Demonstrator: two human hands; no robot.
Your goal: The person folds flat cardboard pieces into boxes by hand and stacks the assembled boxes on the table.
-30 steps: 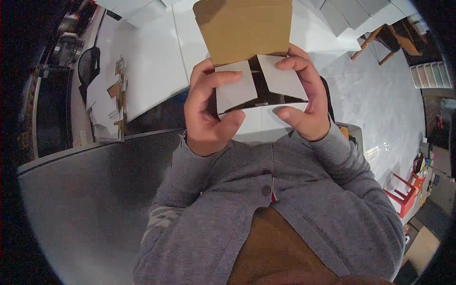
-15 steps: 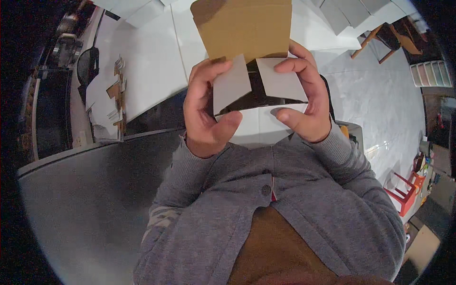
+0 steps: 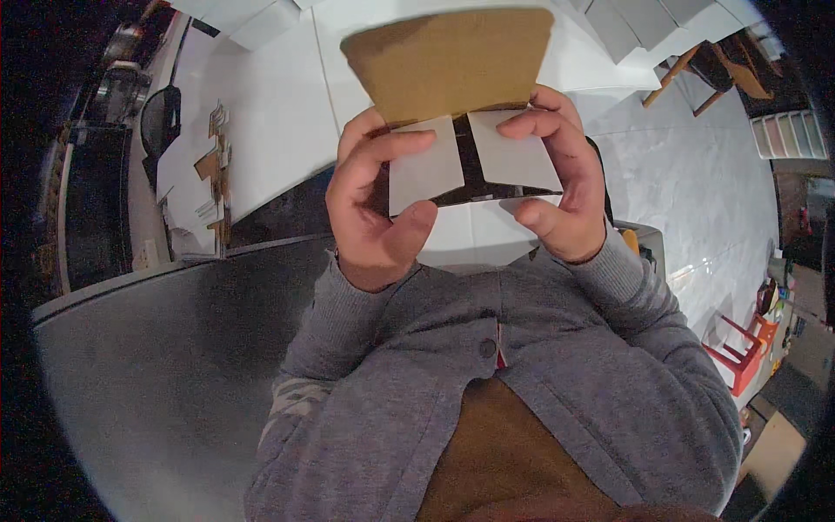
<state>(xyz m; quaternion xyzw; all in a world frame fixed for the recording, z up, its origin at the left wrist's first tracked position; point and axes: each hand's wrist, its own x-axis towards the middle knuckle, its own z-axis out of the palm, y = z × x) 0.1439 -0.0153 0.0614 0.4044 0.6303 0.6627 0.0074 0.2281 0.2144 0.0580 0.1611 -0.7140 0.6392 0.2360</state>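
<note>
Between my hands is a small white cardboard box (image 3: 474, 228), held in front of my body. Its brown-lined lid flap (image 3: 452, 65) stands up on the far side. Two white side flaps (image 3: 424, 170) are folded inward over the opening, with a dark gap between them. My left hand (image 3: 374, 196) grips the left side, its index finger on the left flap and its thumb at the near edge. On the opposite side, my right hand (image 3: 570, 178) holds the box likewise, fingers on the right flap. The box's inside is mostly hidden in shadow.
A white table (image 3: 270, 113) spreads beyond the box, with white boxes (image 3: 644, 26) at the far right. Flat cut cardboard pieces (image 3: 213, 165) lie at the left. A grey surface (image 3: 174, 374) is near left. A wooden chair (image 3: 704, 74) and red stool (image 3: 739, 357) stand at right.
Both side flaps have been pressed down flatter, and the gap between them has narrowed. The lid flap leans differently and looks wider. My left fingers have shifted slightly down.
</note>
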